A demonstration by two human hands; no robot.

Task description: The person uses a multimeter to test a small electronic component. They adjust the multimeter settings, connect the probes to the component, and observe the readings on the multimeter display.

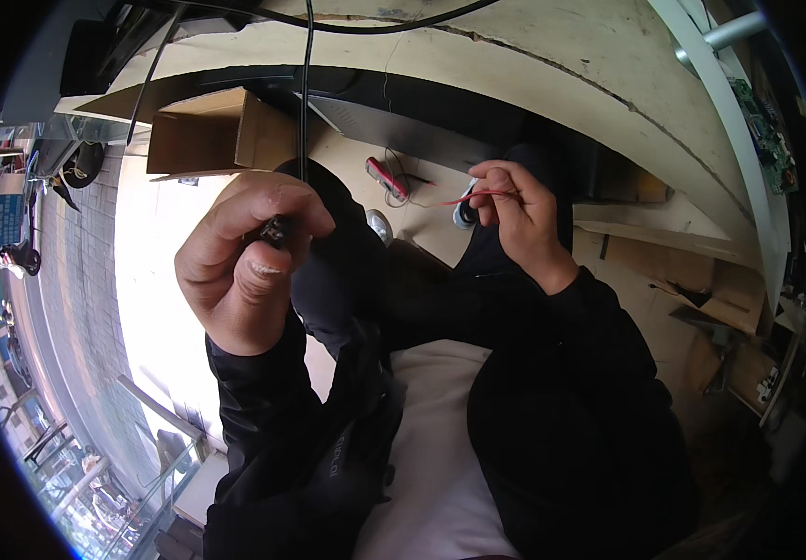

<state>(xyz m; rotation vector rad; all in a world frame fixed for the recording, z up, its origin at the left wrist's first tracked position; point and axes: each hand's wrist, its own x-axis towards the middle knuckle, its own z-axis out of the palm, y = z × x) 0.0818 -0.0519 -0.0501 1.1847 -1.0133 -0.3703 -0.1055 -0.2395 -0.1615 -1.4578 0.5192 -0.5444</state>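
My left hand (239, 266) is raised at left of centre, its fingers curled round a small black cable end (277, 231). A black cable (305, 93) hangs from above down behind that hand. My right hand (524, 219), farther right, pinches a thin red lead (454, 202) between thumb and fingers. Below, on the floor, a red and dark handheld meter (386, 177) lies with thin wires around it. What exactly is at the tip of the red lead is too small to tell.
An open cardboard box (193, 140) stands upper left beside a dark panel (403, 131) under a worn pale counter (561, 47). A circuit board (762, 131) and cardboard (729, 289) are at the right. My legs are below my hands. A paved street shows through glass at left.
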